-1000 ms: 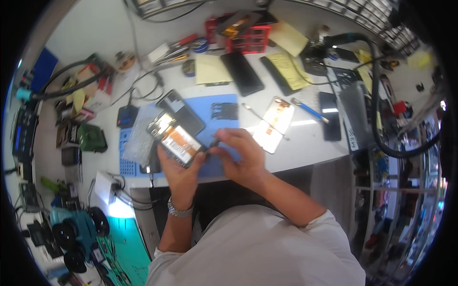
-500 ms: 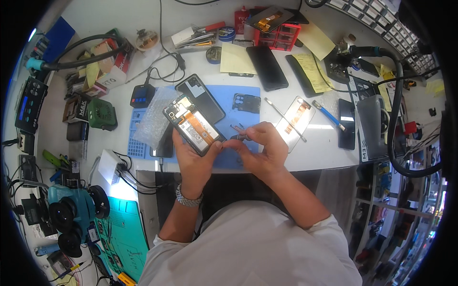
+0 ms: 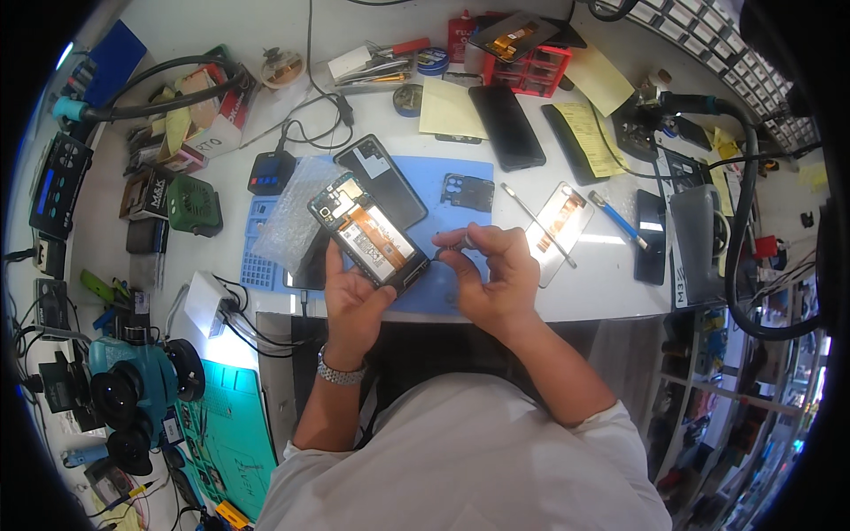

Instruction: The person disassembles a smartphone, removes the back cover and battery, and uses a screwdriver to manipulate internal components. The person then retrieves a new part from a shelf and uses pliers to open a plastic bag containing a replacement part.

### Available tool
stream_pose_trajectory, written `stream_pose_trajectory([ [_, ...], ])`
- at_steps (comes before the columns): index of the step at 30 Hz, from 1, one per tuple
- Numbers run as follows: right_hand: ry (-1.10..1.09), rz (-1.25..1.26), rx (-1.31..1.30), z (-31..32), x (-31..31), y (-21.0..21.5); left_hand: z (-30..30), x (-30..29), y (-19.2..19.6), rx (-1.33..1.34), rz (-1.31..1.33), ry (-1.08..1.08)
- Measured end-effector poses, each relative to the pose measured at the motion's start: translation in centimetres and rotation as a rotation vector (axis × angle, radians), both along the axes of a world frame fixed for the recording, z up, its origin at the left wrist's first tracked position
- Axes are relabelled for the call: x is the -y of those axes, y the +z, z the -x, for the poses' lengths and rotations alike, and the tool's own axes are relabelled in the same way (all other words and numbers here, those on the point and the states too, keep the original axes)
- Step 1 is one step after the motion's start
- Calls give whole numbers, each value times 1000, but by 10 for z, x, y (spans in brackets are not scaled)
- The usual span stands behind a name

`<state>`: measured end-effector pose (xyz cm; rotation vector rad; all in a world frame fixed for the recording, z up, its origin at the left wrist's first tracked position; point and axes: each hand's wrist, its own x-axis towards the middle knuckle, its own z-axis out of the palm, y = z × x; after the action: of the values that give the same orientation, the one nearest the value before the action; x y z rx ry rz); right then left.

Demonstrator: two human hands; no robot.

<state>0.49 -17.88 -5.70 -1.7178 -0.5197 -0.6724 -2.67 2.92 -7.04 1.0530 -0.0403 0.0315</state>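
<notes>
Plainly, the left hand (image 3: 352,308) clasped an opened phone (image 3: 367,234) above a blue mat (image 3: 478,170), the right hand (image 3: 498,273), near it, pinched a small dark piece (image 3: 448,250), too hidden for me to identify.

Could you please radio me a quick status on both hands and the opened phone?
Left hand holding opened phone, orange ribbon showing. Right hand pinching small dark part near its lower end. Dark phone shell beyond it, on blue mat.
</notes>
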Motion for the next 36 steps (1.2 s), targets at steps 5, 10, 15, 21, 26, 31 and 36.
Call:
stream_pose_trajectory([
  [5,-57,146,-2,-3,1,-4,-1,-6,1,9,-60,-62],
  [10,34,-53,32,-5,-2,-7,-1,-13,-8,54,-127,-89],
  [15,20,59,-25,0,-4,-12,0,-15,-16,128,-145,-91],
  [21,63,-65,-100,-5,-2,-19,0,-14,-11,80,-119,-112],
  [26,98,-225,-253,-17,5,-11,0,-8,-11,70,-71,-46],
  [31,24,-185,-262,-37,8,-6,1,-6,-13,109,-132,11],
  [36,-4,-209,-294,-45,2,-12,2,-1,-10,159,-205,55],
])
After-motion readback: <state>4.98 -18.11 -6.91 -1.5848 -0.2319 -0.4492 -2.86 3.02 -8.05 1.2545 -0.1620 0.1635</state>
